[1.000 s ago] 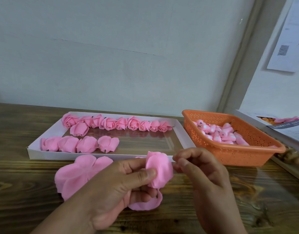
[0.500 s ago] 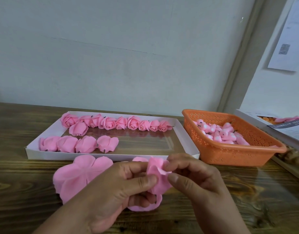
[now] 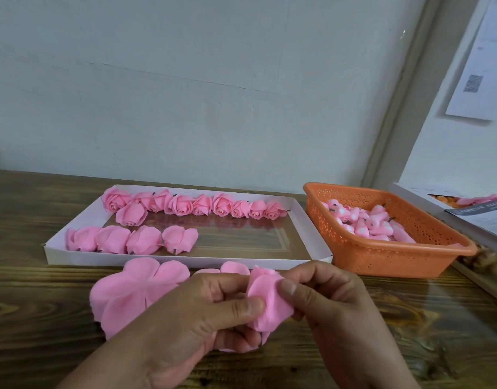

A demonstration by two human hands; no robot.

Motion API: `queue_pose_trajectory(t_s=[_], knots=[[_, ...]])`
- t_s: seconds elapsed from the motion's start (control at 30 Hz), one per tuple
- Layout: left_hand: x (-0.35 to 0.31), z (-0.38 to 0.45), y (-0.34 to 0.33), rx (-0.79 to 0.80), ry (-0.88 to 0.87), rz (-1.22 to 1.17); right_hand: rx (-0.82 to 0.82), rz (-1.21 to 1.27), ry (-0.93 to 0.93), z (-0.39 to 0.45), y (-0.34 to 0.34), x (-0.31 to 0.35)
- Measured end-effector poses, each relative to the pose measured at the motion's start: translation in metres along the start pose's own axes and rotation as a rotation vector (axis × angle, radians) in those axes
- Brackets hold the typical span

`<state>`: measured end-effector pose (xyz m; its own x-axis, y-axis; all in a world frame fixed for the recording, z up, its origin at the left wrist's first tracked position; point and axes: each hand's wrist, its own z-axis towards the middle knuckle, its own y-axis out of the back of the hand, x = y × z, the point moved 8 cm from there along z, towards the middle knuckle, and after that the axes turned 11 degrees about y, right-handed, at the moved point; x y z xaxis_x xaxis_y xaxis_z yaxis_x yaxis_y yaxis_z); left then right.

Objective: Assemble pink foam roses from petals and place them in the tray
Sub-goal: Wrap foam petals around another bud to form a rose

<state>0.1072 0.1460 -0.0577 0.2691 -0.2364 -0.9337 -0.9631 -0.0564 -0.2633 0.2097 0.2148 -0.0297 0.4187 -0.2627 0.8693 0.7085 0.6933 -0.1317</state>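
A half-wrapped pink foam rose [image 3: 267, 301] is held over the wooden table. My left hand [image 3: 191, 318] grips it from the left, thumb on its front. My right hand [image 3: 328, 299] pinches its petals from the right, thumb pressed on the top edge. A flat pink petal sheet [image 3: 129, 290] lies on the table behind my left hand. The white tray [image 3: 312, 234] beyond holds a back row of several finished roses [image 3: 197, 204] and a front row of several more [image 3: 129, 240].
An orange perforated basket [image 3: 382, 254] with several pink rose buds [image 3: 362, 220] stands right of the tray. Papers and a box edge [image 3: 477, 214] lie at the far right. A plain wall rises behind the table.
My right hand has closed in from the right and taken hold of the rose's petals, folding them against the bud. My left hand has kept its grip.
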Motion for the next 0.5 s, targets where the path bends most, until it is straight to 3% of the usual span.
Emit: queue_pose_trajectory(t_s=[0.13, 0.33, 0.5], knots=[[0.0, 0.0, -0.001, -0.005, -0.014, 0.03, -0.091, -0.1, 0.008, -0.001, 0.004, 0.006], [-0.004, -0.001, -0.003, -0.002, -0.035, 0.008, -0.022, -0.635, 0.203, 0.002, -0.001, 0.035], [-0.005, -0.001, -0.001, -0.019, -0.037, -0.002, 0.02, -0.678, 0.208, 0.005, -0.005, 0.036]])
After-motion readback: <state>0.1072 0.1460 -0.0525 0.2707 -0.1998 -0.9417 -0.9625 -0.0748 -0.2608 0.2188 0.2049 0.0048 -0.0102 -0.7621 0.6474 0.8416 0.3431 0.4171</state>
